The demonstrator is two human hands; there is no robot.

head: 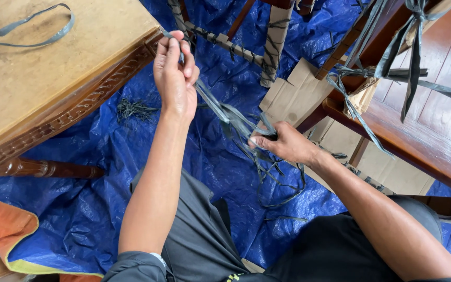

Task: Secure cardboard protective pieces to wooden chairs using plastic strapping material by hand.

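My left hand is raised, and its fingers are pressed together, pinching the upper end of a grey plastic strap. The strap runs down and to the right from these fingers to my right hand. There the fingers are closed around a bunch of the same straps, and loose ends hang below them in loops over the blue tarp on the floor. Left of my left hand stands a carved wooden bench, with one more strap loop lying on its top. Right of my right hand I see a red-brown wooden piece of furniture with straps tied around it, and flat cardboard lies under its leg. A small pile of cut strap pieces lies on the tarp, just left of my left wrist.
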